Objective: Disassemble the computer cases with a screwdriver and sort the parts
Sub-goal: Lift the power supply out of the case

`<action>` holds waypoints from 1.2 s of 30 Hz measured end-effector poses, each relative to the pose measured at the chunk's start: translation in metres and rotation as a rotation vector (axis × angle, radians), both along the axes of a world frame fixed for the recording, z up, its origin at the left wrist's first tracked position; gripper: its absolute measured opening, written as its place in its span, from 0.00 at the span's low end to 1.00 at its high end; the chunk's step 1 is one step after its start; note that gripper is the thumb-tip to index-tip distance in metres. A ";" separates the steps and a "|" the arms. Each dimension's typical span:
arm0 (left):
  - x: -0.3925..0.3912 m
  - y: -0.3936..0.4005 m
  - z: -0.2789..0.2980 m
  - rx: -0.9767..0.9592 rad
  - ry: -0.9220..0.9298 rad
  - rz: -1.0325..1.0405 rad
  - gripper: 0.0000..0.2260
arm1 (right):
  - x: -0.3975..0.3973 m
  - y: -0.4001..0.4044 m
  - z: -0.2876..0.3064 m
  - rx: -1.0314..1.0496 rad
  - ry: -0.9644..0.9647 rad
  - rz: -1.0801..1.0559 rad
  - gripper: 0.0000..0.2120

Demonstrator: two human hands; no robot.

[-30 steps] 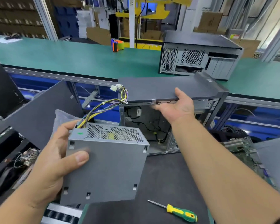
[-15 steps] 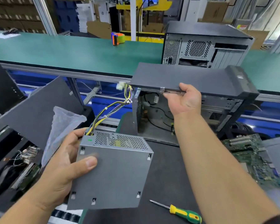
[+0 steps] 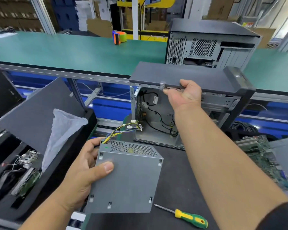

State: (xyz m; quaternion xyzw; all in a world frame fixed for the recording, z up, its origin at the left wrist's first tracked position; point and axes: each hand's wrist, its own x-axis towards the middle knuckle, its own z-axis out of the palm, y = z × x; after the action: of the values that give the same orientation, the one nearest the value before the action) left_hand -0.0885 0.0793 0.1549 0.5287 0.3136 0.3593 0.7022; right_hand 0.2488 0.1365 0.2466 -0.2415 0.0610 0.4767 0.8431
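Left grip (image 3: pixel 83 176) holding power supply (image 3: pixel 126 178), right grip (image 3: pixel 184 95) on case (image 3: pixel 189 77)

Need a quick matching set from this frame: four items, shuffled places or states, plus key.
Items:
1. power supply
2. screwdriver
3. open case
4. tape dispenser

Places or states:
A. on the green bench at the back
B. gripped at its top edge by the right hand
C. lying on the dark mat
D. held by the left hand

Pairs: 1-D, 2-C, 3-B, 4-A
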 end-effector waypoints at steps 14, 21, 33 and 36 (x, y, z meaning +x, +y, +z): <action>0.027 0.006 -0.030 -0.193 -0.024 0.009 0.33 | -0.007 0.002 -0.005 0.098 0.022 0.085 0.13; 0.041 0.006 -0.034 -0.336 -0.069 0.019 0.30 | -0.026 -0.063 -0.021 -0.332 -0.456 0.245 0.07; 0.083 -0.030 -0.050 -0.809 -0.198 -0.090 0.31 | -0.087 -0.211 -0.142 -0.245 -0.292 0.920 0.36; 0.099 -0.032 -0.058 -0.753 -0.099 -0.118 0.29 | -0.093 -0.213 -0.133 -0.050 -0.182 0.927 0.47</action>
State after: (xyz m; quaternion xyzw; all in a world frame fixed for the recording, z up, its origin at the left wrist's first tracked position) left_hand 0.0106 0.0475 0.0969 0.2328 0.3586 0.2030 0.8809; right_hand 0.1553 -0.0766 0.1136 -0.3044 -0.1159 0.7780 0.5372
